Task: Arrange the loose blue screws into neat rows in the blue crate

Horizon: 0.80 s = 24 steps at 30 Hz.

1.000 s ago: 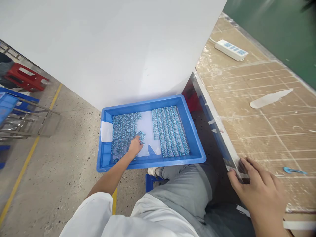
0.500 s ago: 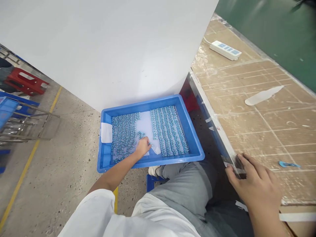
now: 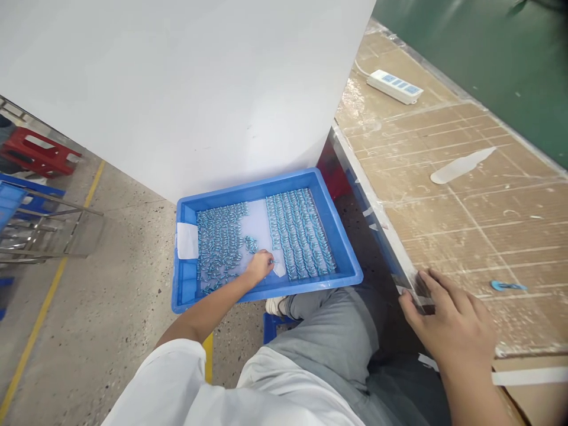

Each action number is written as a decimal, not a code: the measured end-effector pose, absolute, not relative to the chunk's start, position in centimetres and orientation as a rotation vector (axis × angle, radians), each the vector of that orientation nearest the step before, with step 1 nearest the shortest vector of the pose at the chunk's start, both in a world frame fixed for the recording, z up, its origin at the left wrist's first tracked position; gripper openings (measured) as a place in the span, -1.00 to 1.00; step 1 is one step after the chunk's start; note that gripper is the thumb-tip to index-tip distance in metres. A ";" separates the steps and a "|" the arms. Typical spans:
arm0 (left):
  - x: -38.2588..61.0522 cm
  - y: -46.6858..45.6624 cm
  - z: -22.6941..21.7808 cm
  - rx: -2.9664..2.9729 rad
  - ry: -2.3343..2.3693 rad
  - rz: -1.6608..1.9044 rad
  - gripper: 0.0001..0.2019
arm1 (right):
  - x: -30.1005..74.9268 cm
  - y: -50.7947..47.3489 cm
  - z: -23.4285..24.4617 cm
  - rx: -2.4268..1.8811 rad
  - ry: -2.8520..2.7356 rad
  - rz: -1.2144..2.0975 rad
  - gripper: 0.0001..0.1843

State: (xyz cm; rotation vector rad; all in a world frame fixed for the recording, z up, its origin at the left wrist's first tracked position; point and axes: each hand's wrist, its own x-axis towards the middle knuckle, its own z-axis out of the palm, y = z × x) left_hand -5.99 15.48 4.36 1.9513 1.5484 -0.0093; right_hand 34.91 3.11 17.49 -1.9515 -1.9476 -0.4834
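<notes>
A blue plastic tray (image 3: 248, 190) holds many small blue-and-silver metal pieces, too small to name. They lie in tight rows on the right side (image 3: 302, 234) and in a looser group on the left side (image 3: 219, 236). My left hand (image 3: 261, 264) reaches into the strip between the groups, its fingers pinched on one small blue-and-silver piece (image 3: 274, 261). Just above that hand sits a little heap of pieces (image 3: 251, 244). My right hand (image 3: 459, 319) rests on the worktable's edge, fingers spread and holding nothing.
A cardboard-covered worktable (image 3: 412, 231) stands at the right, bearing a white power strip (image 3: 394, 87), a pale strip of material (image 3: 464, 165) and a small blue object (image 3: 508, 286). Behind the tray rises a white panel (image 3: 199, 89). A red stool (image 3: 39, 151) stands far left.
My left hand has turned slightly and shifted a little toward the right-hand rows inside the tray. The right hand stays on the table edge. The whole view has moved slightly.
</notes>
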 end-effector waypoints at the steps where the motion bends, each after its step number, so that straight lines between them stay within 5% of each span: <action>1: -5.8 15.5 4.3 1.958 1.553 -0.011 -0.82 | 34.8 3.1 17.7 -1.965 -1.946 -0.453 -0.39; 24: -4.9 15.4 5.8 2.103 1.559 -0.272 -0.73 | 34.1 3.1 18.4 -1.985 -1.920 -0.389 -0.42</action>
